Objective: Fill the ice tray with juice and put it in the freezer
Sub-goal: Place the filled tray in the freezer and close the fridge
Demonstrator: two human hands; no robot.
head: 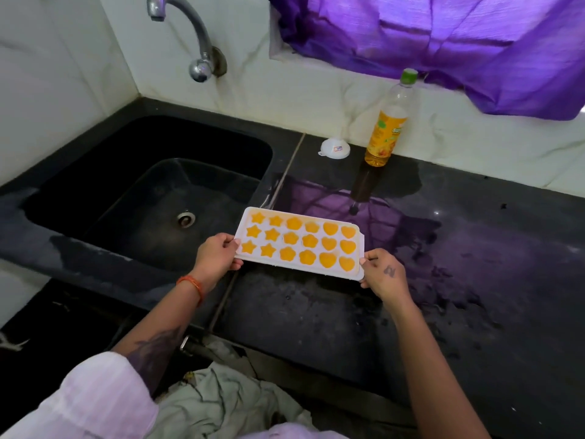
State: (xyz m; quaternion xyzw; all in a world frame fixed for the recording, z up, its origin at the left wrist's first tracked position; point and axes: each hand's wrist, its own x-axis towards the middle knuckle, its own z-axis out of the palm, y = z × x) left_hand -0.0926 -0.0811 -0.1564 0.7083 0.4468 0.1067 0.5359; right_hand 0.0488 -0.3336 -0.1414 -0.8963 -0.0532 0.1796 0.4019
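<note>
A white ice tray (242, 228) lies level over the black counter, just right of the sink. Its star, flower and heart moulds hold orange juice. My left hand (217, 256) grips the tray's left end, thumb on the rim. My right hand (384, 274) pinches the tray's right end. Whether the tray rests on the counter or hangs a little above it, I cannot tell. A juice bottle (384, 134) with a green cap stands upright at the back by the wall, holding a little orange juice at the bottom.
A deep black sink (133, 191) with a drain lies to the left under a steel tap (190, 36). A white funnel (335, 148) sits beside the bottle. The black counter (474, 264) has wet patches. A purple curtain (443, 36) hangs at the back right.
</note>
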